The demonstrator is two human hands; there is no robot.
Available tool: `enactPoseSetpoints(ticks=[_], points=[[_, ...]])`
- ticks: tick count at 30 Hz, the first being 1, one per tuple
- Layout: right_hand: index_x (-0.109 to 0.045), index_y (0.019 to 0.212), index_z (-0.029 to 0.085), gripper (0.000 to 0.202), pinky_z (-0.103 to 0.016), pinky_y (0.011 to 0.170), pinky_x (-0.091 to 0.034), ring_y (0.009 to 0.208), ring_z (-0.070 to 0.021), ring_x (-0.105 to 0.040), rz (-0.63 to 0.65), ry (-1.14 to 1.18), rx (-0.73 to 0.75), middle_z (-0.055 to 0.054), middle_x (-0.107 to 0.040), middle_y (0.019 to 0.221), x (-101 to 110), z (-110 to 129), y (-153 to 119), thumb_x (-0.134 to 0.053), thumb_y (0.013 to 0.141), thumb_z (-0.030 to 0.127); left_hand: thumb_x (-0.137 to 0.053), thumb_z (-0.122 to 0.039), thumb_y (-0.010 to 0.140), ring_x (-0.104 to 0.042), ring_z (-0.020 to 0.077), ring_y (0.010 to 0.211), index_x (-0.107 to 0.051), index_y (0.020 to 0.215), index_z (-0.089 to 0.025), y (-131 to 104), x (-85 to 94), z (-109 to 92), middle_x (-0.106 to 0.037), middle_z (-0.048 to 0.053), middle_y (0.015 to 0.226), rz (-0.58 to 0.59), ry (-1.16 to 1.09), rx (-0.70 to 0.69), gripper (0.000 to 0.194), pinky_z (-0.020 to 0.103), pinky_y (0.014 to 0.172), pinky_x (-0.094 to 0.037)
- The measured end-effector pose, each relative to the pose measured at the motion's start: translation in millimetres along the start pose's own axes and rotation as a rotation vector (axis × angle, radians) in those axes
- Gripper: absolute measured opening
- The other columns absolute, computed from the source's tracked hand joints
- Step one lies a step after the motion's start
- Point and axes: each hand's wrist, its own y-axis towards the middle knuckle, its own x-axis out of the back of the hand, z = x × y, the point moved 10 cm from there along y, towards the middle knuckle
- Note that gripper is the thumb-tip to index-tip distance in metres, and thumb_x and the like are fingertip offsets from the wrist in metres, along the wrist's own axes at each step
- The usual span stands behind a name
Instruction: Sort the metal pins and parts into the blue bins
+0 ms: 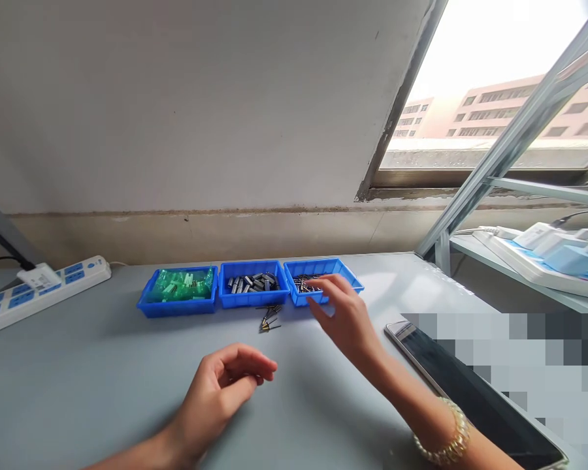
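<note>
My left hand (224, 391) is above the grey table with its fingers curled in toward the thumb; whatever they might hold is hidden. My right hand (345, 316) reaches over the near edge of the right blue bin (349, 274), thumb and fingers apart and nothing visible between them. Small thin metal pins (304, 282) lie in that bin, partly covered by the hand. In the middle blue bin (253, 300) are short metal cylinders (255, 282). A few pointed metal pieces with thin stems (269, 320) lie loose in front of it.
The left blue bin (179, 309) holds a green plastic bag (176, 285) with light pieces. A white power strip (73, 282) lies at far left. On the right are a dark-screened phone or tablet (470, 391) and a metal frame (485, 176) with another power strip (534, 267) on its shelf.
</note>
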Motion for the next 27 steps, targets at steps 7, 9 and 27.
enactPoseSetpoints(ticks=[7,9,27], points=[[-0.068,0.084,0.02,0.015,-0.032,0.069,-0.052,0.078,-0.0173,-0.058,0.429,0.075,0.041,-0.003,-0.062,0.082,-65.0,31.3,-29.4,-0.058,0.081,0.009,-0.06,-0.018,0.067,-0.063,0.0217,0.081,-0.072,0.073,-0.018,0.7,4.7,-1.1,-0.072,0.005,0.078,-0.044,0.06,-0.003,0.013,0.031,0.079,-0.048],[-0.067,0.079,0.018,0.016,-0.031,0.069,-0.051,0.077,-0.0167,-0.058,0.45,0.079,0.024,-0.003,-0.061,0.082,-68.5,31.1,-30.4,-0.056,0.082,0.008,-0.059,-0.017,0.068,-0.063,0.0216,0.081,-0.071,0.072,-0.018,0.9,5.0,-1.3,-0.072,0.005,0.077,-0.047,0.082,-0.01,0.013,0.031,0.078,-0.048],[-0.062,0.072,0.019,0.013,-0.022,0.058,-0.043,0.06,-0.011,-0.053,0.405,0.611,-0.004,0.002,-0.058,0.065,-42.8,77.4,-39.5,-0.055,0.08,0.01,-0.072,-0.03,0.071,-0.06,0.0182,0.066,-0.069,0.073,-0.016,8.8,2.4,5.8,-0.066,0.002,0.066,-0.025,0.08,-0.054,0.014,0.028,0.065,-0.047]])
